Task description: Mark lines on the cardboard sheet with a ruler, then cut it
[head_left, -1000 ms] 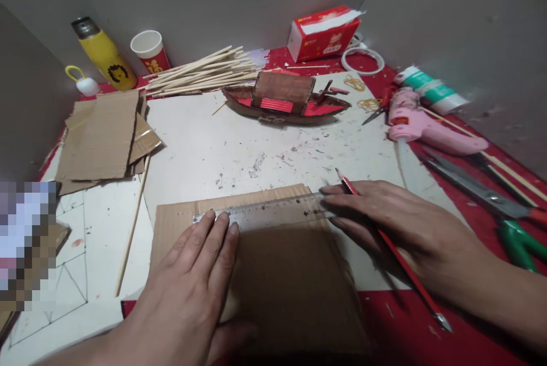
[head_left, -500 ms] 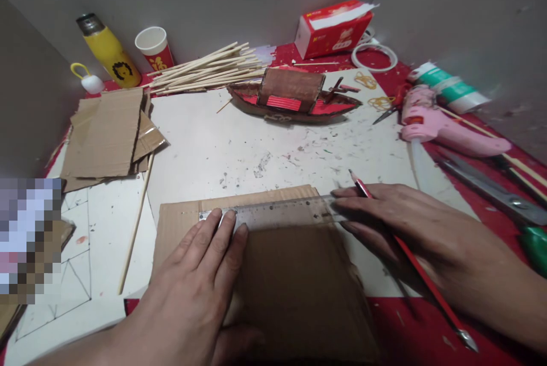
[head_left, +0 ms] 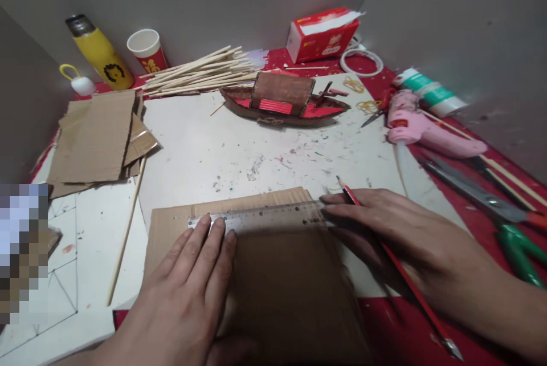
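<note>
Lower left-centre: left hand (head_left: 188,286), fingers slightly apart, flat on clear ruler (head_left: 265,219) over cardboard (head_left: 290,286). Lower right: right hand (head_left: 401,235), fingers clamped on red pencil (head_left: 404,273).

A clear ruler (head_left: 267,216) lies across brown cardboard (head_left: 290,286) near its far edge, beside a slanting red pencil (head_left: 404,276).

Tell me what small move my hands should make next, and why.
Perhaps turn the pencil so its tip meets the cardboard along the ruler: the left hand rests on the ruler, while the right hand holds the pencil with its tip off the cardboard.
</note>
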Demonstrator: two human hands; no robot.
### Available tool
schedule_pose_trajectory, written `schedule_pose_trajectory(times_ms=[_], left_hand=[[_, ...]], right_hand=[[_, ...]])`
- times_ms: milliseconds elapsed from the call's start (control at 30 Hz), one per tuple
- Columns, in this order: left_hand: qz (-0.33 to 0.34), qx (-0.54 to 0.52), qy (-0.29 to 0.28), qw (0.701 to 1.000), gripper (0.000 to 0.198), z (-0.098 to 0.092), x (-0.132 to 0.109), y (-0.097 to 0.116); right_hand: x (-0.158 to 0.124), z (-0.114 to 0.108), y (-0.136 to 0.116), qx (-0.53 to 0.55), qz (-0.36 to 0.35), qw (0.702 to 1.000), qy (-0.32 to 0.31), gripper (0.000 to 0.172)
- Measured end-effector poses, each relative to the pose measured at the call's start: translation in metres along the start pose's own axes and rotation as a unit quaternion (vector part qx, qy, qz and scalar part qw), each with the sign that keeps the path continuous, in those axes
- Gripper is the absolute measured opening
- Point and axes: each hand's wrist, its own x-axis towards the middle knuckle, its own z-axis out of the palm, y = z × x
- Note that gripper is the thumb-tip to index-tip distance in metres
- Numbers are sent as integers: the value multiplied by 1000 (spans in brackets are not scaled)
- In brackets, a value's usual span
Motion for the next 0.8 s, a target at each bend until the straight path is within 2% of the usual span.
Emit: schedule_pose_trajectory(times_ms=[200, 467, 667, 800], left_hand=[[48, 45, 11, 998, 90, -1, 0, -5], [44, 54, 10, 998, 95, 5, -4, -8], [41, 54, 13, 998, 91, 6, -1, -9], [39, 50, 8, 998, 90, 3, 0, -10]], right_hand=[[-10, 3, 4, 58, 34, 998, -16, 34], [-4, 5, 4, 80, 36, 996, 15, 30], [-7, 7, 7, 70, 35, 997, 6, 36], [-6, 5, 6, 52, 29, 998, 2, 32]])
